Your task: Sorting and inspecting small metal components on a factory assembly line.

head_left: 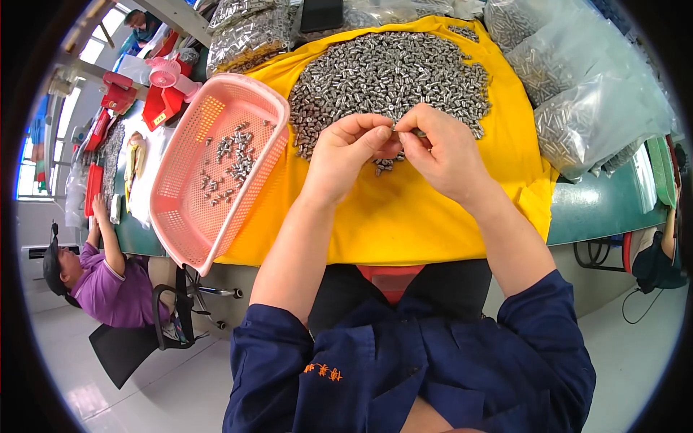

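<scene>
Metal sleeve (394, 128) sits pinched between the fingertips of her left hand (349, 153) and right hand (442, 151), above the yellow cloth (404, 216).

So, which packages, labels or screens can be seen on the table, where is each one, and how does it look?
Clear plastic bags: far right of the table, bulging, full of small silvery metal parts.
More clear bags: far left, beyond the pink basket, same silvery filling.
Dark flat rectangular thing: far edge, middle; whether it is a screen cannot be told.
Labels or signs: none readable.
</scene>
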The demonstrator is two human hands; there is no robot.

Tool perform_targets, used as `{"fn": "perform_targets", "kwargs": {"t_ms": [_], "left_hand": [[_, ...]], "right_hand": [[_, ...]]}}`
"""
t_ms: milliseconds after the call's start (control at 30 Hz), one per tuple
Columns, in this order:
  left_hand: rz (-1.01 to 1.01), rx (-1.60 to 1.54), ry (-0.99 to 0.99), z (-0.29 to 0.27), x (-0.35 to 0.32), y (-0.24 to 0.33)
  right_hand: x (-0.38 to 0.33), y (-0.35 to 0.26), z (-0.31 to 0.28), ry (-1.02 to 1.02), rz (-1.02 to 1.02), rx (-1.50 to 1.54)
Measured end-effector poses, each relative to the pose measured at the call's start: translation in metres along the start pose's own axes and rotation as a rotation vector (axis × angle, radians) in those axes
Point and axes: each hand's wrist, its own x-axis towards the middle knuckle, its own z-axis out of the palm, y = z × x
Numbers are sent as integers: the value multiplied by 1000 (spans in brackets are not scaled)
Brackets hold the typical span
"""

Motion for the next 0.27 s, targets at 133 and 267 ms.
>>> {"fn": "perform_targets", "kwargs": {"t_ms": [133, 267], "left_hand": [[4, 26, -11, -1, 1, -1], [57, 93, 38, -4, 2, -2]], "right_hand": [[1, 0, -1, -16, -50, -53], [-1, 1, 1, 9, 40, 7]]}}
